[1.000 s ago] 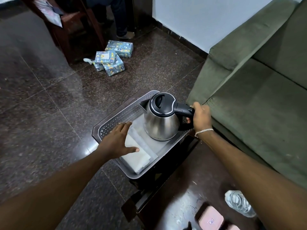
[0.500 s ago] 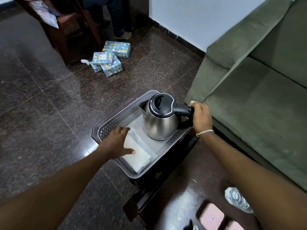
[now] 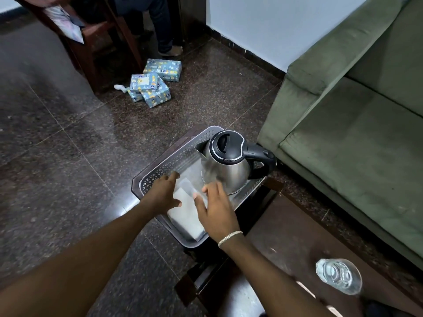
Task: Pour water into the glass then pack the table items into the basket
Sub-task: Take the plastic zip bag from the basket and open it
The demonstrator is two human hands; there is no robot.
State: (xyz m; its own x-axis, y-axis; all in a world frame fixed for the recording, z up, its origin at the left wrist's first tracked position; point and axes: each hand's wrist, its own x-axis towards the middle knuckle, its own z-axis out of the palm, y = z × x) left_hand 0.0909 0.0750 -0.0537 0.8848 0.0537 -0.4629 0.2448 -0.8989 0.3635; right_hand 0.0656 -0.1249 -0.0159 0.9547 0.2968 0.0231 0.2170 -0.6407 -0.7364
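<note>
A steel kettle (image 3: 226, 165) with a black lid and handle stands upright in the grey perforated basket (image 3: 169, 163), at its far right end. A white packet (image 3: 186, 213) lies flat in the near part of the basket. My left hand (image 3: 163, 194) rests with spread fingers at the packet's left edge. My right hand (image 3: 216, 209) hovers open over the packet, just in front of the kettle, and is blurred. A clear glass (image 3: 338, 275) with water stands on the dark table (image 3: 286, 243) at the lower right.
A green sofa (image 3: 354, 124) fills the right side, close to the basket. Blue wrapped boxes (image 3: 153, 84) lie on the dark tiled floor beside a wooden chair (image 3: 96, 40). A person's legs (image 3: 160, 24) stand at the back.
My right hand has let go of the kettle's handle and moved left and nearer, over the white packet. The kettle stays in the basket. My left hand has hardly shifted.
</note>
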